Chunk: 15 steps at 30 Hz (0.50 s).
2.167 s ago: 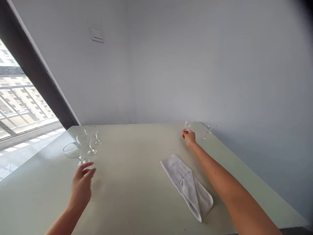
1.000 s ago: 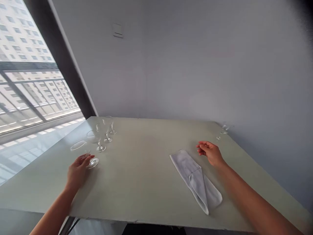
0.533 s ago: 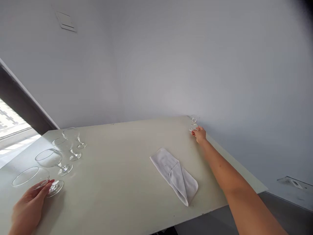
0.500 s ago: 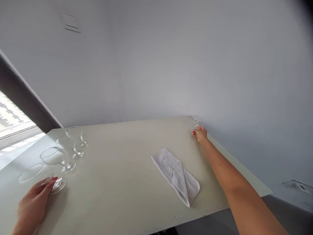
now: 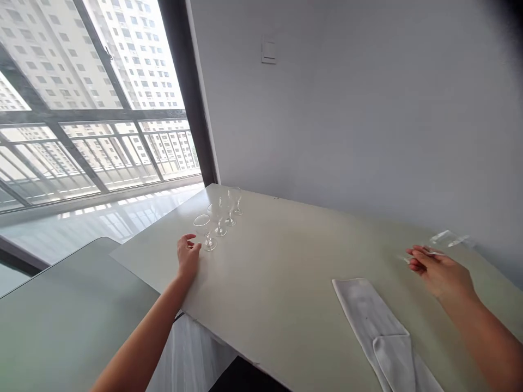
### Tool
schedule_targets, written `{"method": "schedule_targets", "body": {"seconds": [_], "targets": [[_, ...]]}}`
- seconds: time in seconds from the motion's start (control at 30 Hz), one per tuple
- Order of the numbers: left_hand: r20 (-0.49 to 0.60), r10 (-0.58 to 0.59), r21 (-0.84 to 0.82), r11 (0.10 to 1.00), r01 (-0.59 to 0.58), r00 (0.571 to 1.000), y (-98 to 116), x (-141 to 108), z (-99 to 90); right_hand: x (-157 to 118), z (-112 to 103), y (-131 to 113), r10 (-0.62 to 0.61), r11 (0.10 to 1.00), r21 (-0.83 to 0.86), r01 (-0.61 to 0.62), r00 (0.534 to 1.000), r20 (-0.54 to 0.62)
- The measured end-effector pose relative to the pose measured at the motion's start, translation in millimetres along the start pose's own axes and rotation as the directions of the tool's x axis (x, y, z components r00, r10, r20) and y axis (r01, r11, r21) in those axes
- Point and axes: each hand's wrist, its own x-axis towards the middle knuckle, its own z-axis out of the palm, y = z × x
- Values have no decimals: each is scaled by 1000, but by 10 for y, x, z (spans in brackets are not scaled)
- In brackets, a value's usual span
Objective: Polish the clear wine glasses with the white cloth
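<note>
Several clear stemmed glasses stand upright in a row at the left of the table. My left hand (image 5: 188, 255) is just beside the nearest wine glass (image 5: 210, 242), its fingers loosely curved and apart, with nothing seen between them. On the right, my right hand (image 5: 443, 272) is closed on the stem of another wine glass (image 5: 448, 238), which is tilted onto its side and blurred, its bowl pointing to the right. A folded light-grey cloth (image 5: 371, 313) lies on the table between my arms, nearer to the right one.
The pale table (image 5: 278, 272) has its far edge close to a grey wall (image 5: 368, 109). A second glossy surface (image 5: 81, 305) adjoins at the left, lower down. Behind it is a large window (image 5: 102, 109). White sheer fabric (image 5: 188, 354) hangs under the table's front edge.
My view has turned to the left. My left hand has come off the nearest glass in the row. My right hand has lifted a glass from the far right and tipped it sideways.
</note>
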Motion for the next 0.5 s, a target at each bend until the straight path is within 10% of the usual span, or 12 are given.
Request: {"method": "schedule_targets", "body": {"seconds": [0.1,0.2,0.33,0.5], "targets": [[-144,71,-12,997,-73,987,180,-300,-86,-607,433,-266,133,969,162,-185,948,288],[218,135,-134,985,-107,967,464,-703,-15,-1380,920,-577,137,958,132,-256,808,573],[614,369,-418,902,-110,698,794,-1234,176,-2209,1453,-738,142,943,64,-326,571,808],[818,274,-479,811,335,506,893,-1584,211,-2635,1779,-583,18,967,88,-239,408,913]]}}
